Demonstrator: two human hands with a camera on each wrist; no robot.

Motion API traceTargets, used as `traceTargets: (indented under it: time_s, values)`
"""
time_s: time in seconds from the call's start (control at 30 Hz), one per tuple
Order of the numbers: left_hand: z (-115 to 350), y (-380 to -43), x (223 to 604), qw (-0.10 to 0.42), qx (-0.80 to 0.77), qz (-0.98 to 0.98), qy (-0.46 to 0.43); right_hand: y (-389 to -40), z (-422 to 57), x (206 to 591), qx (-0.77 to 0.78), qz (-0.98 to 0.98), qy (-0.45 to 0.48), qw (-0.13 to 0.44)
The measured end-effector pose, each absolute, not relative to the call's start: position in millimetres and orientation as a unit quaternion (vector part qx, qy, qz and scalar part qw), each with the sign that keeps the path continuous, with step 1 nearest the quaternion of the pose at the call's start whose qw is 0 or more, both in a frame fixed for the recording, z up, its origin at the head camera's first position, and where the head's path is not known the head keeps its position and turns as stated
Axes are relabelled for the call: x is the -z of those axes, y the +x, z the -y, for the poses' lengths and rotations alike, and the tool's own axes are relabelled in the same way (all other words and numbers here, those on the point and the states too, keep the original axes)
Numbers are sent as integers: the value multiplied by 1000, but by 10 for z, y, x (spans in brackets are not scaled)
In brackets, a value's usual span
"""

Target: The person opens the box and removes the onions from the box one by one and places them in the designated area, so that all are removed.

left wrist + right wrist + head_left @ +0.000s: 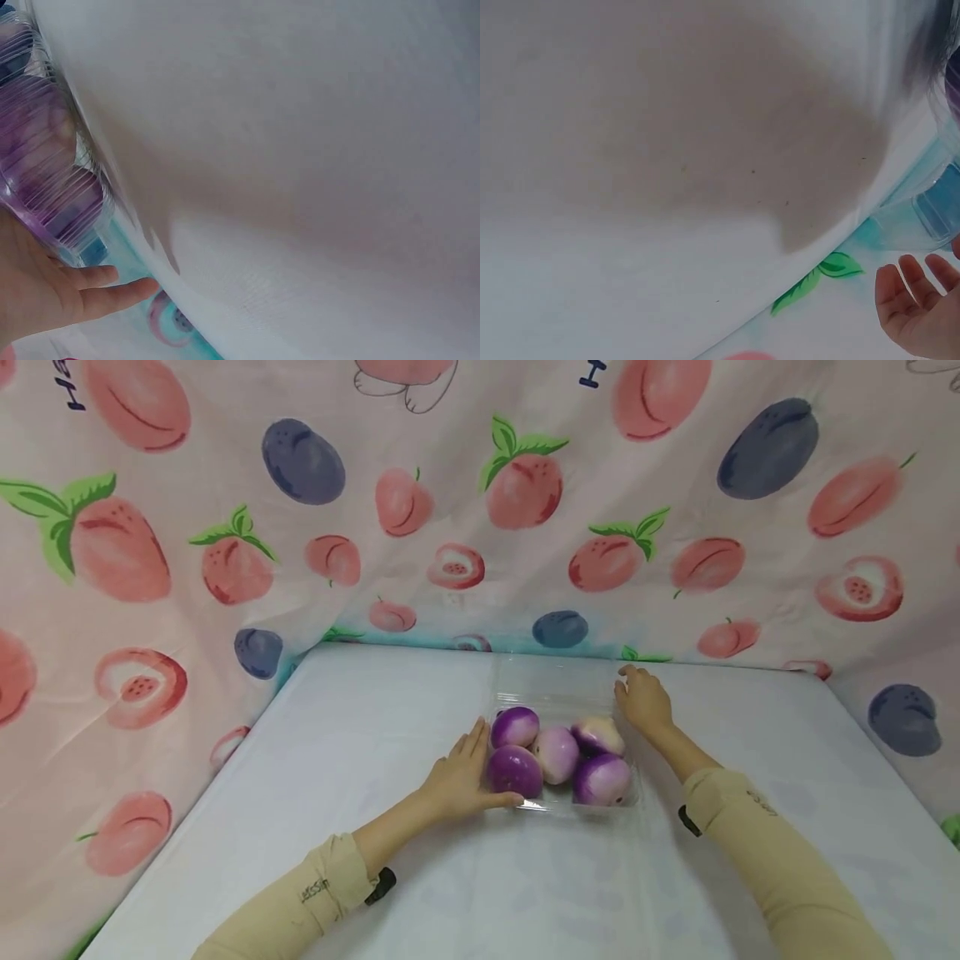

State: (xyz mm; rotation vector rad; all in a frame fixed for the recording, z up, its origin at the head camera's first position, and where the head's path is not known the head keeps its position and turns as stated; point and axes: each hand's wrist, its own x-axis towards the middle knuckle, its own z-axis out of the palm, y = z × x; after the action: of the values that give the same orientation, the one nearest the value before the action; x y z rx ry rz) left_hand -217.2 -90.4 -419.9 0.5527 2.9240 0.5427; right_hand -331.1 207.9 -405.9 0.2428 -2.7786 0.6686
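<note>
While the left hand spreads at the near left of a clear box, the right hand is beside its lid.
On the white table, the left fingers lie straight along the box's left side, thumb apart at the near edge, seemingly steadying light plastic. Inside, five purple-and-white round vegetables sit close, two near, one central, two far. The lid lies back on the far side, exposing them; by its right edge the right fingers bend loosely, contact unclear.
</note>
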Motion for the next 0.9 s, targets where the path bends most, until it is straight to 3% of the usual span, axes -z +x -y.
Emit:
traceTargets:
  time_s: [0.43,0.9]
  values:
    - [915,-2156,4187,58,-195,-962,184,-3129,-2017,3984,-240,951,127,148]
    - [918,-2171,4208,67,-223,-954,191,-2715,-2012,3886,-302,931,173,109]
